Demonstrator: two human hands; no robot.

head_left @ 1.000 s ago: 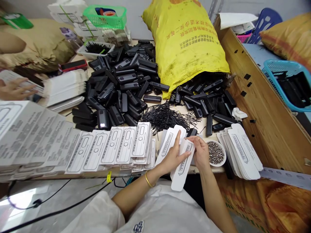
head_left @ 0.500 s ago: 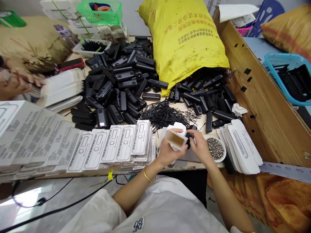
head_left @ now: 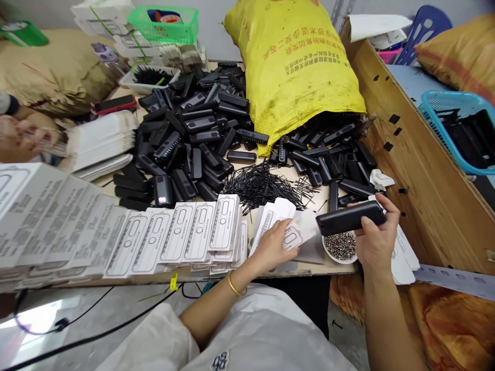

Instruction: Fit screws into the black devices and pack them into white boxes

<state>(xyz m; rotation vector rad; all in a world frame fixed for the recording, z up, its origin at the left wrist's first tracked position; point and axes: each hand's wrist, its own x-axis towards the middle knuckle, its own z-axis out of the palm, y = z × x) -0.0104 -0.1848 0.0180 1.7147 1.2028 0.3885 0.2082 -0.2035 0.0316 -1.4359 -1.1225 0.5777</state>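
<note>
1. My right hand (head_left: 373, 239) grips a long black case (head_left: 350, 218) level by its right end, fingers curled over it, above the small dish of metal bits (head_left: 340, 246) at the bench's front edge.
2. My left hand (head_left: 275, 246) lies flat, fingers together, pressing a white printed card sleeve (head_left: 297, 236) on the bench's front edge, just left of the dish.
3. A fanned row of white cartons (head_left: 185, 232) runs leftward along the front edge.
4. Loose black cases (head_left: 193, 134) and thin black pins (head_left: 263, 183) fill the middle; a yellow sack (head_left: 297, 62) lies toward the back.
</note>
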